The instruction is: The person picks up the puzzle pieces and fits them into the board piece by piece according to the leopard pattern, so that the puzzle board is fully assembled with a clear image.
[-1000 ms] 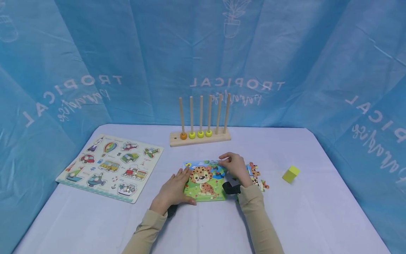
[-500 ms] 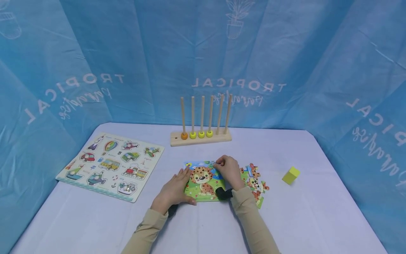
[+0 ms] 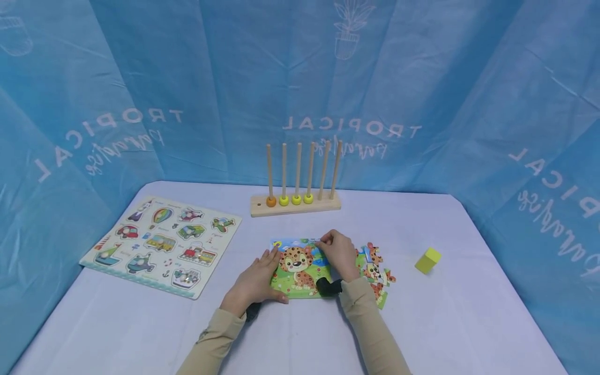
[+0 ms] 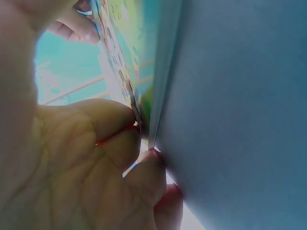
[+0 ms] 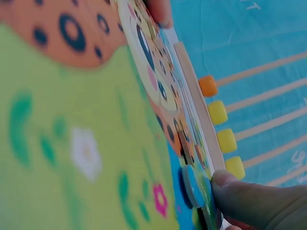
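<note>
A jigsaw puzzle board (image 3: 304, 278) with a spotted leopard cub on green grass lies at the middle of the table. My left hand (image 3: 257, 278) rests along its left edge, fingers stretched out and thumb at the lower corner. At the board's upper right, my right hand (image 3: 338, 254) pinches a blue and green puzzle piece (image 5: 193, 187) between thumb and finger. In the right wrist view that piece sits tilted at the board's edge, partly raised. Several loose puzzle pieces (image 3: 374, 271) lie right of the board, partly hidden by the right hand and sleeve.
Behind the board stands a wooden peg rack (image 3: 296, 209) with one orange and several yellow beads. A vehicle peg puzzle (image 3: 164, 247) lies on the left. On the right is a yellow block (image 3: 427, 260). Blue curtains (image 3: 244, 94) hang around the white table (image 3: 300, 344).
My right hand has come left and slightly down onto the board's upper right, uncovering more loose pieces; it has hardly moved in the last half second. My left hand stays put.
</note>
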Action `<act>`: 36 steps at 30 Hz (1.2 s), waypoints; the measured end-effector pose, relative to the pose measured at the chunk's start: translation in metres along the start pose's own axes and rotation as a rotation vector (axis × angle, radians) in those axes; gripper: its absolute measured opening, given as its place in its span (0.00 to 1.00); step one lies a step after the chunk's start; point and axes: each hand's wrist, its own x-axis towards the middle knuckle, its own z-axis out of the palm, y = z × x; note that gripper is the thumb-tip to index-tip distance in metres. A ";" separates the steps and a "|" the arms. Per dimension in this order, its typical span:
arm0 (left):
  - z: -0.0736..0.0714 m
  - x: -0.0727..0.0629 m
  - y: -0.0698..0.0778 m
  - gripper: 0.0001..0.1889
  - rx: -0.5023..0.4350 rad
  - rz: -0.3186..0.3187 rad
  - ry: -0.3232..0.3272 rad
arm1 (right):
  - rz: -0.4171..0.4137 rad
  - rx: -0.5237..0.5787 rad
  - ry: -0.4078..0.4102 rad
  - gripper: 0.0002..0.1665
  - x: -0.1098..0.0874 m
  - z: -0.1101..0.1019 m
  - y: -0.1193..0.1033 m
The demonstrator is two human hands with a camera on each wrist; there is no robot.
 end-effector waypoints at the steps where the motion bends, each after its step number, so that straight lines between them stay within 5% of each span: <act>1: 0.000 0.000 0.000 0.61 0.000 0.003 0.002 | -0.007 -0.006 -0.002 0.12 0.000 0.001 0.001; 11: 0.000 0.000 0.000 0.61 0.004 0.012 0.012 | -0.047 -0.033 0.044 0.11 -0.001 0.005 0.003; 18: 0.001 0.001 -0.001 0.62 -0.003 0.005 0.023 | -0.037 0.058 0.029 0.07 0.004 -0.004 0.008; 23: 0.005 0.002 -0.002 0.63 -0.033 -0.015 0.031 | 0.014 0.153 0.011 0.09 0.013 -0.023 0.021; 27: 0.005 0.001 -0.001 0.63 -0.057 -0.020 0.039 | 0.063 0.128 0.016 0.13 0.014 -0.052 0.033; 30: 0.004 0.000 -0.001 0.63 -0.065 -0.020 0.038 | 0.091 0.081 -0.047 0.20 0.010 -0.078 0.047; 36: 0.006 0.003 -0.003 0.63 -0.067 -0.019 0.039 | 0.126 0.015 -0.302 0.39 0.001 -0.112 0.072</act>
